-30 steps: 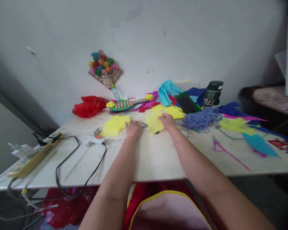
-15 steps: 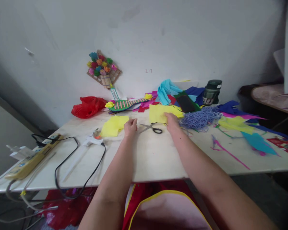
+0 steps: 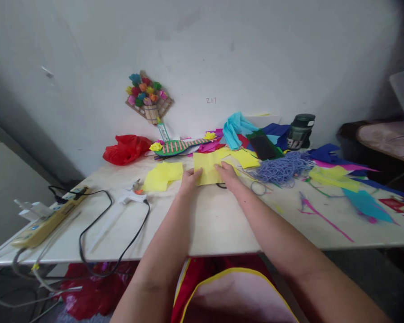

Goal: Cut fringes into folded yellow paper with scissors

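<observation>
Between my two hands a sheet of yellow crepe paper (image 3: 207, 167) is held up above the table. My left hand (image 3: 190, 178) pinches its lower left edge, thumb on top. My right hand (image 3: 227, 174) grips it toward the right side. Behind and under the sheet lie the scissors, mostly hidden; part of a black handle (image 3: 221, 185) shows below the paper. Another yellow paper piece (image 3: 163, 176) rests flat to the left of my left hand. More yellow paper (image 3: 245, 158) lies just beyond my right hand.
At left are a white glue gun (image 3: 129, 196) with a black cord and a power strip (image 3: 50, 220). A bundle of purple strands (image 3: 283, 168), a phone (image 3: 263, 147) and a dark green bottle (image 3: 300, 131) stand or lie right. A red bag (image 3: 126, 149) sits at the back left.
My right hand has moved left with the yellow paper, bringing it over the scissors. My left hand, holding no paper before, now grips the sheet's left side.
</observation>
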`<state>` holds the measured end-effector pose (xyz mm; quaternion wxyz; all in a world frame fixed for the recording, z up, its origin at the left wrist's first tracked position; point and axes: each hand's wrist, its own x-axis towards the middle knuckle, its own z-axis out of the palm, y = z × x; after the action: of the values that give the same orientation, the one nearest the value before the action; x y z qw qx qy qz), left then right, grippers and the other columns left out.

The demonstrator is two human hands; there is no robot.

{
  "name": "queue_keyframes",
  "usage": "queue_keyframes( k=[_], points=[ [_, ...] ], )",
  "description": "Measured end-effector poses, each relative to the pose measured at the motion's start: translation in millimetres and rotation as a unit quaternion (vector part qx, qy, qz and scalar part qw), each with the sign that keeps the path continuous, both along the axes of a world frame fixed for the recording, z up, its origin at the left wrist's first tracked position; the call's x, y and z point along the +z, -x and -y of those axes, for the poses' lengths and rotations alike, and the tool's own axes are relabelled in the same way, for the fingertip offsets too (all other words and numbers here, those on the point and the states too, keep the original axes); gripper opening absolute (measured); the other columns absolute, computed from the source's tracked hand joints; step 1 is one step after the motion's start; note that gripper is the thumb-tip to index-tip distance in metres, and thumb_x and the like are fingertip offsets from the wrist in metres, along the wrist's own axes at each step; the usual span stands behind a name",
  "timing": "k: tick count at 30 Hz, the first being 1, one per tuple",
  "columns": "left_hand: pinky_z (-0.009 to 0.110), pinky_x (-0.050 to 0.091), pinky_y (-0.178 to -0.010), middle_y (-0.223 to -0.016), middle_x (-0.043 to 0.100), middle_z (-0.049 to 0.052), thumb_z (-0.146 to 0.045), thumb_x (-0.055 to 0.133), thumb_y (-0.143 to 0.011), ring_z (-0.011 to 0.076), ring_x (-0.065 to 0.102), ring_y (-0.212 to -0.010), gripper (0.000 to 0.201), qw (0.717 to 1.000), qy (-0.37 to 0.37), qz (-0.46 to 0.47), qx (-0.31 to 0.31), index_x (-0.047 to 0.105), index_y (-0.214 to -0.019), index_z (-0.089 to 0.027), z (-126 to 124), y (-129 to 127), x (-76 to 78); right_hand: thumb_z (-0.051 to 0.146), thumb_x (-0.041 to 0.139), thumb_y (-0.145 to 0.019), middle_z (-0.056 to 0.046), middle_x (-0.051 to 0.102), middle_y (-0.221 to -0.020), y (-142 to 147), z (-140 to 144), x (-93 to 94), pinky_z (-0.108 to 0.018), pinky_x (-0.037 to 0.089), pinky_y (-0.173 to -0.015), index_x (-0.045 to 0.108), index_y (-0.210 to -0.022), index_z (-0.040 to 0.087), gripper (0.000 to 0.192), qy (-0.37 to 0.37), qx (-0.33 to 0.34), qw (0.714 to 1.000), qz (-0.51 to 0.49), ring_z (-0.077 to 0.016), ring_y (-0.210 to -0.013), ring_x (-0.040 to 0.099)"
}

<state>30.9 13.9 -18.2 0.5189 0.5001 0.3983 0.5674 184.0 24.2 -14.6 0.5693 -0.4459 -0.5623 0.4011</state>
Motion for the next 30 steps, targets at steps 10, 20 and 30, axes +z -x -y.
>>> queue_keyframes(
  k=[10, 20, 30],
  points=[
    [0.027, 0.047, -0.071, -0.08, 0.066, 0.006, -0.046, 0.067, -0.058, 0.0162, 0.062, -0.077, 0.04, 0.987, -0.052, 0.097, 0.119, 0.06, -0.081, -0.014, -9.3, 14.5, -4.3, 0.026, 0.056, -0.062, -0.003, 0.066, -0.079, -27.2, 16.0, 27.6, -0.028, 0.036, -0.059, 0.063, -0.069, 0.024, 0.01, -0.016, -0.02, 0.852, 0.522, -0.0202, -0.072, 0.057],
    [0.026, 0.049, -0.067, -0.077, 0.065, 0.002, -0.03, 0.071, -0.06, 0.0132, 0.061, -0.069, 0.026, 0.964, -0.01, 0.227, 0.14, 0.06, -0.08, -0.016, -2.2, 21.4, 8.8, 0.027, 0.053, -0.066, -0.009, 0.066, -0.092, -13.6, 25.2, 34.6, -0.029, 0.04, -0.066, 0.065, -0.083, 0.022, 0.022, -0.011, 0.015, 0.748, 0.664, -0.0238, -0.084, 0.06],
    [0.021, 0.048, -0.059, -0.08, 0.063, -0.001, -0.018, 0.061, -0.071, 0.0099, 0.059, -0.068, 0.012, 0.912, 0.022, 0.381, 0.151, 0.059, -0.083, -0.02, -1.6, 28.9, 16.1, 0.024, 0.048, -0.075, -0.005, 0.064, -0.096, -19.5, 14.9, 29.5, -0.025, 0.04, -0.07, 0.063, -0.091, 0.022, 0.023, -0.032, -0.061, 0.83, 0.553, -0.0186, -0.089, 0.057]
  ],
)
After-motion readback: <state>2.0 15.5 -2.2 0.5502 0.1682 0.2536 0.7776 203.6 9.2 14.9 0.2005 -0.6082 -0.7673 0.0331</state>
